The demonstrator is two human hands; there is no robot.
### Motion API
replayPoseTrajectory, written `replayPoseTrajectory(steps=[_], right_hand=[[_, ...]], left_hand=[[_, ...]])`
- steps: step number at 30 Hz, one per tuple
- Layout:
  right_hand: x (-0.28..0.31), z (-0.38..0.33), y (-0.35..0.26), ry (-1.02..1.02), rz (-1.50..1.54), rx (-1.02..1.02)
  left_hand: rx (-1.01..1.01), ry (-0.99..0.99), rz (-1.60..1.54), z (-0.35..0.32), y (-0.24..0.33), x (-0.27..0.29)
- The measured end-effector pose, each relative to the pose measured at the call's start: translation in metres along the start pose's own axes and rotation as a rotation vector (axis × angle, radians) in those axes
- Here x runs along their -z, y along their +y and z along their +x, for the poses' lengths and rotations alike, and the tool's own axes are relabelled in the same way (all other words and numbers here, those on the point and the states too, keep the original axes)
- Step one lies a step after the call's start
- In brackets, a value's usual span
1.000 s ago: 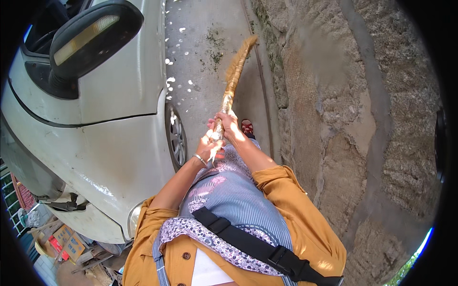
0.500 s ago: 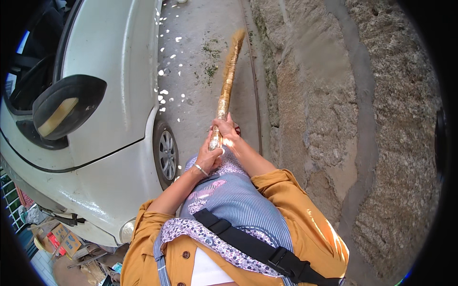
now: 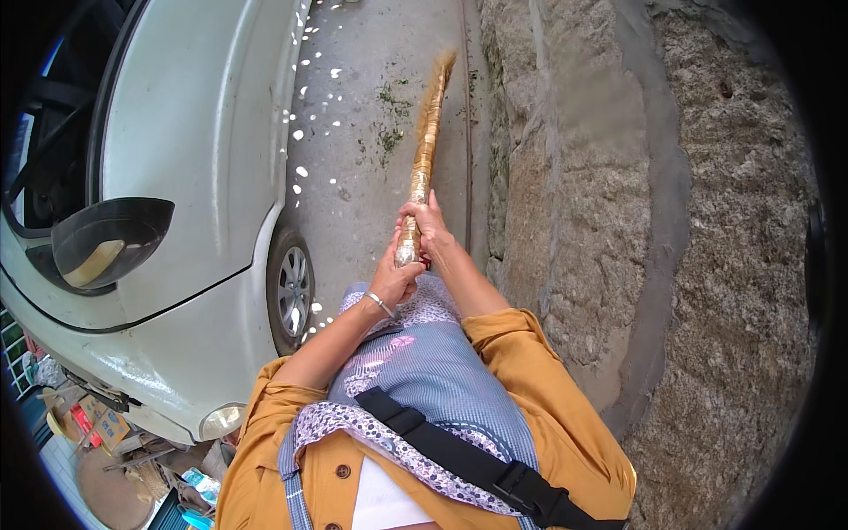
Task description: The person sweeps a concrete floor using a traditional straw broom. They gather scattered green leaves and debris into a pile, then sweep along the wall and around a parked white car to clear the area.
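Observation:
Both my hands grip a straw broom (image 3: 425, 152), whose wrapped, straw-coloured handle points away from me over the concrete ground. My left hand (image 3: 393, 278), with a bracelet at its wrist, is closed round the near end. Just beyond it, my right hand (image 3: 430, 225) wraps the handle a little higher up. The frayed bristles spread at the far end of the broom. Scattered green leaf bits (image 3: 389, 137) lie on the ground to the left of the bristles. How far the bristles are from the ground I cannot tell.
A white car (image 3: 190, 132) stands close on my left, its side mirror (image 3: 110, 240) and front wheel (image 3: 291, 291) toward me. A rough stone wall (image 3: 592, 212) rises on the right. A thin pipe or rod (image 3: 468, 132) runs along its foot. Cardboard and clutter (image 3: 110, 428) lie at lower left.
The view has shifted slightly forward along the car, so the car sits a bit further left. My hands and the broom's near end are slightly higher in the picture; both hands keep their grip.

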State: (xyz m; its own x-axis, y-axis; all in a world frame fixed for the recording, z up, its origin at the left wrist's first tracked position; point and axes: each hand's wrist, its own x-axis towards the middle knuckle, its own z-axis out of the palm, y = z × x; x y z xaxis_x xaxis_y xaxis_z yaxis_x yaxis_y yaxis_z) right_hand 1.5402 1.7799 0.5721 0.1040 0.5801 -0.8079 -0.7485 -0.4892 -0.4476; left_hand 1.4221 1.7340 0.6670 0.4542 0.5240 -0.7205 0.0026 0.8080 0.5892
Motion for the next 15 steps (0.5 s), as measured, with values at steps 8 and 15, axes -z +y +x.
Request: replayPoseTrajectory(steps=[8, 15], right_hand=[[0.054, 0.043, -0.008, 0.289, -0.167, -0.044], [0.096, 0.051, -0.089, 0.024, -0.145, -0.126]], left_hand=[[0.23, -0.143, 0.008, 0.015, 0.0, 0.007], [0.122, 0.075, -0.117, 0.036, 0.006, 0.052]])
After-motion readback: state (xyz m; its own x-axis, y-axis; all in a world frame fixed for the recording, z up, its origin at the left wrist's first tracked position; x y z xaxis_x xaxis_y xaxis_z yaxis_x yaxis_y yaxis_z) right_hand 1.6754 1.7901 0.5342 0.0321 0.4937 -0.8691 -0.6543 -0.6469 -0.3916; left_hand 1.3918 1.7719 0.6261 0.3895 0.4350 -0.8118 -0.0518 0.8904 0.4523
